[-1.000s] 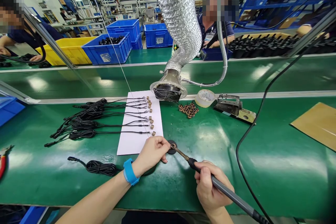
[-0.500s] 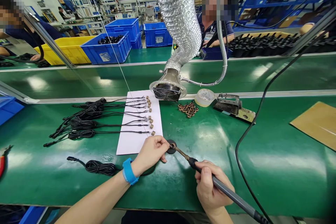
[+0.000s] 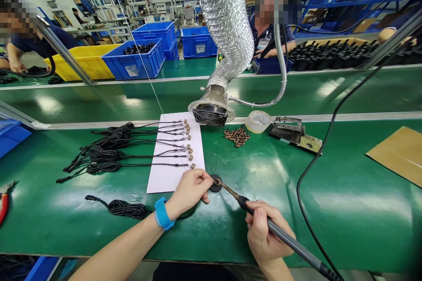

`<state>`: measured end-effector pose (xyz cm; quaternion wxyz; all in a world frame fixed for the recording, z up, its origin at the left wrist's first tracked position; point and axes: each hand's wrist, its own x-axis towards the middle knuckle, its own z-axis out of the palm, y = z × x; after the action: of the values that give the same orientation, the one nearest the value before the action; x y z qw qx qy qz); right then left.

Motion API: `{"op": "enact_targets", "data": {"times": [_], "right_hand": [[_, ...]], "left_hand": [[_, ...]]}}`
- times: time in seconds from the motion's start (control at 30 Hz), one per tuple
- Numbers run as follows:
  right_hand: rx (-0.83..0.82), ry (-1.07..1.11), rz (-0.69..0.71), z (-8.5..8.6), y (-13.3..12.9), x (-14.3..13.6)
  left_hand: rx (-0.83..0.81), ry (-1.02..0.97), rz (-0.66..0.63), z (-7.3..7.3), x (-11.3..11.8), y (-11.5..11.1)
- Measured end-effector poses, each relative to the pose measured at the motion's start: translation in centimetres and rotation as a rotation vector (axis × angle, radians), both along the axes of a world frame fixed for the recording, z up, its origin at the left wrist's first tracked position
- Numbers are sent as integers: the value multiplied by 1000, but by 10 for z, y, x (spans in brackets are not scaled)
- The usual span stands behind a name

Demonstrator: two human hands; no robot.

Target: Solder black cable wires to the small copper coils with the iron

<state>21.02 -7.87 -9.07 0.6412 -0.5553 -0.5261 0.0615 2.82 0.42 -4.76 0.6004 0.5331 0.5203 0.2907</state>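
Observation:
My left hand (image 3: 193,189), with a blue band on its wrist, is closed in a pinch at the stripped end of a black cable (image 3: 127,209). That cable's coil lies left of my wrist and part of it passes beneath the wrist. At my fingertips a small copper-coloured ring-shaped part (image 3: 216,181) rests on a round black disc (image 3: 216,189). My right hand (image 3: 268,232) grips a soldering iron (image 3: 286,239) like a pen. Its tip points left at the ring's right side; whether they touch is too small to tell.
Bundled black cables (image 3: 108,149) lie with their ends on a white sheet (image 3: 165,180), beside small brownish blocks. Above hangs a fume duct (image 3: 227,22) with a fan. Behind the disc are a pile of copper parts (image 3: 236,136), a tape roll (image 3: 258,122) and an iron stand (image 3: 295,136).
The soldering iron's tip has drawn very slightly right from the ring. My left hand holds its place. At the far left, a co-worker's hand has moved left.

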Motion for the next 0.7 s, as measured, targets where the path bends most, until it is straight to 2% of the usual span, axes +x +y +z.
{"op": "enact_targets", "data": {"times": [0.37, 0.7], "right_hand": [[-46, -58, -55, 0, 0, 0], [-71, -98, -45, 3, 3, 0]], "left_hand": [[15, 80, 24, -2, 0, 1], [37, 174, 40, 6, 3, 1]]}}
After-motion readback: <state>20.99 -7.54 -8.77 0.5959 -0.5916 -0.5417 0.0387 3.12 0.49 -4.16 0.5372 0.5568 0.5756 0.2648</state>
